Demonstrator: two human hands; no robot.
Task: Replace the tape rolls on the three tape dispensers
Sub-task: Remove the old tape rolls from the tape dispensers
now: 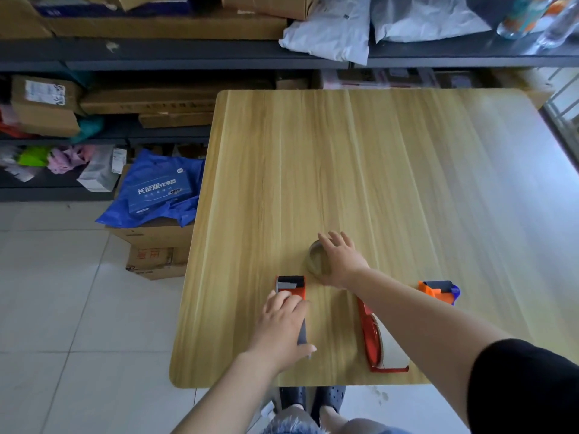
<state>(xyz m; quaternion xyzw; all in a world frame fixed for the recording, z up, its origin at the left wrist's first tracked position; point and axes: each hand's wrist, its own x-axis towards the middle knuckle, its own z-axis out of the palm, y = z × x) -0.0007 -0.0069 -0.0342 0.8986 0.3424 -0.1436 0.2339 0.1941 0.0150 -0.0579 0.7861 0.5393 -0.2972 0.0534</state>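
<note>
Three tape dispensers lie near the front edge of the wooden table [407, 170]. My left hand [283, 330] rests on top of the left orange dispenser [291, 286], covering most of its body. My right hand [340, 260] lies over a brownish clear tape roll [316, 258] that sits on the table in front of the dispensers, fingers spread across it. The middle red dispenser [372, 336] carries a white roll [393, 346]. The right orange and blue dispenser [440, 291] is partly hidden behind my right forearm.
Shelves with cardboard boxes [47, 108] and white mailer bags [332, 36] stand behind the table. A blue bag [156, 189] lies on stacked boxes on the tiled floor at the left. My feet [313, 399] show under the table's front edge.
</note>
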